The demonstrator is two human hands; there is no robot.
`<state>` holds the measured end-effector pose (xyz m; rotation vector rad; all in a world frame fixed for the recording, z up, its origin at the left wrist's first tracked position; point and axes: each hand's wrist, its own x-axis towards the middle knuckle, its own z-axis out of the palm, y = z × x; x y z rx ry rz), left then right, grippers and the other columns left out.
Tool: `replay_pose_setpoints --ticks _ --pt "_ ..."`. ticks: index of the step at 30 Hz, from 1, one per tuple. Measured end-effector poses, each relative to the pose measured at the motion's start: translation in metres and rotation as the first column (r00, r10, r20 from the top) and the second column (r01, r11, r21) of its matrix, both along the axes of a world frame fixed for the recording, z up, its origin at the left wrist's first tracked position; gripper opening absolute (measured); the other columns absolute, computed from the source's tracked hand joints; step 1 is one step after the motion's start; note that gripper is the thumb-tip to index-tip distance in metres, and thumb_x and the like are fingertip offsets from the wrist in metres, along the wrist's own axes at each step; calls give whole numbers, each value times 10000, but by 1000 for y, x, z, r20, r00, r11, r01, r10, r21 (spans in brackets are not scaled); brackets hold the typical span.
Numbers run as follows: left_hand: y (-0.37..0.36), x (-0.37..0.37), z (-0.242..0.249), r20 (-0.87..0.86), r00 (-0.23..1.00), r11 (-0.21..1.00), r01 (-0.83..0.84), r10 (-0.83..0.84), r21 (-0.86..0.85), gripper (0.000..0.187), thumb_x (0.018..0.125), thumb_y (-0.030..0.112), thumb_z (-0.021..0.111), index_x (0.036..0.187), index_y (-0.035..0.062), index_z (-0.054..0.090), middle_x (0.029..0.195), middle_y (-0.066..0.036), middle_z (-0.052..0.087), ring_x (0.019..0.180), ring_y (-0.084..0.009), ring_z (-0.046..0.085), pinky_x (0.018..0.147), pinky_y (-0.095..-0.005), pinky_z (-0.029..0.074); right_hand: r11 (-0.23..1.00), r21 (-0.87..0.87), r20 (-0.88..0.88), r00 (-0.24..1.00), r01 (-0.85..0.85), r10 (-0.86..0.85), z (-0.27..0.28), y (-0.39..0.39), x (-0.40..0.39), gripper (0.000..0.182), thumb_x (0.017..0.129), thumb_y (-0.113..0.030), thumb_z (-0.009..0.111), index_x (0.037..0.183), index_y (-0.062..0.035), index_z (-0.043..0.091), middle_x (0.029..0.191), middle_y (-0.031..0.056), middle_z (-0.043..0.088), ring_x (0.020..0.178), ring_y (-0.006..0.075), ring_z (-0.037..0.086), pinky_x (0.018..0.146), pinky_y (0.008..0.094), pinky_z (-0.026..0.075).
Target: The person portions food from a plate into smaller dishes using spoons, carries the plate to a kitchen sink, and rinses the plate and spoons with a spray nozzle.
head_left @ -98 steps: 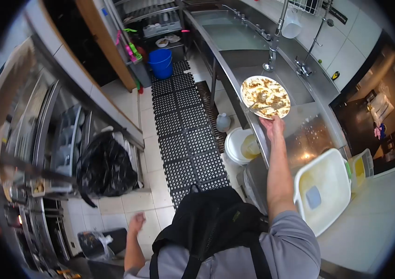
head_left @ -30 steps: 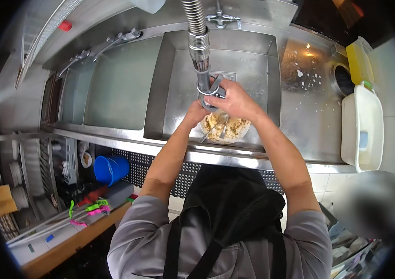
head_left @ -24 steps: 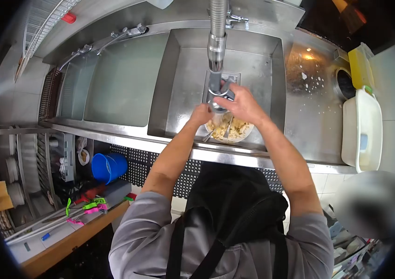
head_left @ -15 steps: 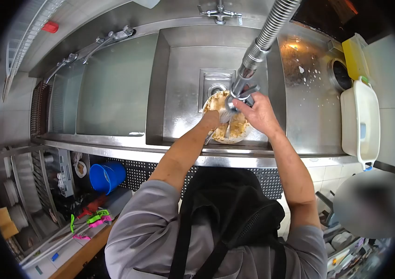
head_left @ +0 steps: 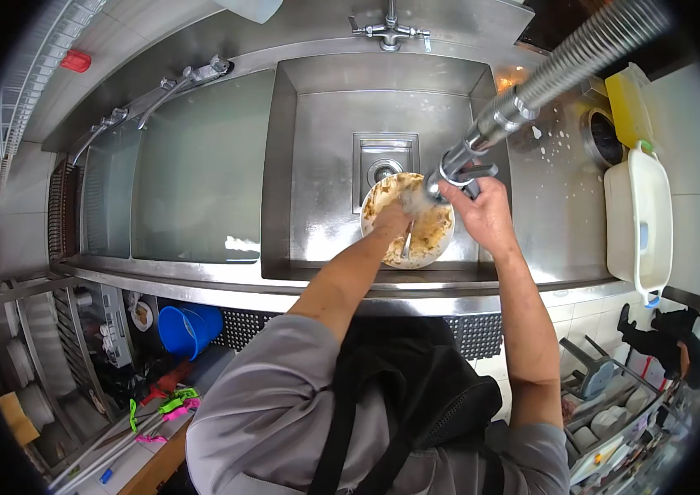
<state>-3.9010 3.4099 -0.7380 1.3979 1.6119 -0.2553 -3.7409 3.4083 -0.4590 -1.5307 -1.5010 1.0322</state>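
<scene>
A round white plate (head_left: 436, 241) smeared with brown and yellow food residue is in the steel sink basin (head_left: 317, 165), close to the drain (head_left: 383, 172). My left hand (head_left: 393, 219) reaches over the plate, its fingers blurred by the water spray. A spoon-like utensil (head_left: 406, 244) lies on the plate beside it. My right hand (head_left: 482, 213) is closed round the spray nozzle (head_left: 449, 175) at the end of a coiled metal hose. Water runs from the nozzle onto the plate.
Water-filled basins (head_left: 202, 173) are at left, with taps behind. To the right are a round black opening (head_left: 602, 136), a white tub (head_left: 638, 223) and a yellow container (head_left: 630, 103). A blue bucket (head_left: 189, 332) stands below the counter; a partly visible person is at lower right.
The nozzle and my right hand have moved right, and the hose leans further right. More of the plate shows, and the utensil now lies across its lower middle.
</scene>
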Motion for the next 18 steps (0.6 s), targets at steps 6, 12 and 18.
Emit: replay_pose_setpoints --ticks 6,12,18 --pt "-5 32 3 -37 998 980 51 -45 191 471 858 371 656 1165 14 647 1176 -157 678 1117 -335 643 923 -416 527 997 28 -66 995 71 -69 -9 1 -2 241 842 -115 747 1042 6 687 897 107 714 808 121 633 763 306 510" --pt "-12 16 -30 332 907 962 -213 260 -171 281 908 266 646 961 -4 703 894 -154 715 792 -263 697 700 -387 571 998 33 -17 999 52 -52 -14 1 8 263 832 -100 741 1066 5 683 907 131 711 791 140 639 761 311 510" --pt "1 1 29 474 641 780 -351 603 -518 132 897 95 661 900 -37 663 692 -108 650 514 -148 585 415 -300 469 995 79 -25 998 56 -54 -8 -2 2 221 872 -162 749 966 31 696 855 72 713 759 101 603 722 287 499"
